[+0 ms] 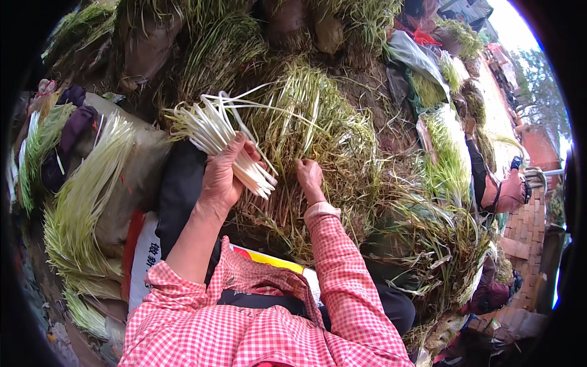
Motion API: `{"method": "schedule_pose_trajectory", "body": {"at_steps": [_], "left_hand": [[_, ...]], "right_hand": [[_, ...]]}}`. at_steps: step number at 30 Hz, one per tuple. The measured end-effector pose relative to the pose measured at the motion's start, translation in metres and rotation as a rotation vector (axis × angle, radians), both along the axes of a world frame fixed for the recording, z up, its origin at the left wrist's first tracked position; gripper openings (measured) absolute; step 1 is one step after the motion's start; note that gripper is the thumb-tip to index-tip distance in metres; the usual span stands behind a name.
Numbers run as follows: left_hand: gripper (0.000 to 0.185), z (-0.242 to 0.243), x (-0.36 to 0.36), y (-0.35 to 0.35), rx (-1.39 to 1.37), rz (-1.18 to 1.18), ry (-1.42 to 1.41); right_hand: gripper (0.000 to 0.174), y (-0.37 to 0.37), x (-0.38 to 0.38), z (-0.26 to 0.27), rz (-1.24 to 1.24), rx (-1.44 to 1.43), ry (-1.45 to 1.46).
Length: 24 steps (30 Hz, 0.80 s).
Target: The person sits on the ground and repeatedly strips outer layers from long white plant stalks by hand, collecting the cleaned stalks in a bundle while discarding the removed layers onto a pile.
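My left hand (227, 167) is closed around a bundle of pale chives (215, 133), likely blanched; their cut white ends point down to the right and the leaf tips up to the left. A few long stalks stick out of the bundle to the right, across the heap. To its right, my right hand (309, 176) is at the big heap of yellow-green chives (293, 110) with dry brown leaves, fingertips pinched together at a few pale stalks. How much those fingers hold is partly hidden.
Sorted pale chives (87, 192) lie on a sack at the left. Withered leaves (440, 247) are piled at the right. More bundles (445, 156) stand beyond, near another person (504, 190). Further heaps (220, 55) lie ahead. A printed sack (144, 261) is beside my leg.
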<state>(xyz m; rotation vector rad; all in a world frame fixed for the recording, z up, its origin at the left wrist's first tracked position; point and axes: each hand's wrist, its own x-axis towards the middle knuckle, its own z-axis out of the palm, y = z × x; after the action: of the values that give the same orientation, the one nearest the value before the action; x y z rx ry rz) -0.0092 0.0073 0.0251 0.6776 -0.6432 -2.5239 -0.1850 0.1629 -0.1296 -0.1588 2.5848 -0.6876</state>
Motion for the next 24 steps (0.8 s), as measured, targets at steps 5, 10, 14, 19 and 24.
{"method": "schedule_pose_trajectory", "body": {"at_steps": [5, 10, 14, 19, 24], "left_hand": [[0.024, 0.0, -0.008, 0.006, 0.139, -0.041, 0.064], [0.038, 0.002, -0.005, 0.006, 0.15, -0.061, 0.127], [0.03, -0.004, -0.006, 0.007, 0.201, -0.124, 0.174], [0.012, 0.0, -0.009, 0.019, 0.197, -0.185, 0.11], [0.019, -0.01, -0.008, 0.025, 0.176, -0.243, 0.108]], "right_hand": [[0.027, 0.006, -0.005, -0.01, -0.048, -0.607, -0.387], [0.016, 0.058, 0.033, 0.061, -0.047, -0.879, -0.486], [0.015, 0.1, 0.037, 0.111, -0.064, -1.026, -0.164], [0.013, 0.105, 0.056, 0.151, -0.173, -1.17, -0.269], [0.012, 0.137, 0.067, 0.233, -0.018, -1.663, -0.14]]}}
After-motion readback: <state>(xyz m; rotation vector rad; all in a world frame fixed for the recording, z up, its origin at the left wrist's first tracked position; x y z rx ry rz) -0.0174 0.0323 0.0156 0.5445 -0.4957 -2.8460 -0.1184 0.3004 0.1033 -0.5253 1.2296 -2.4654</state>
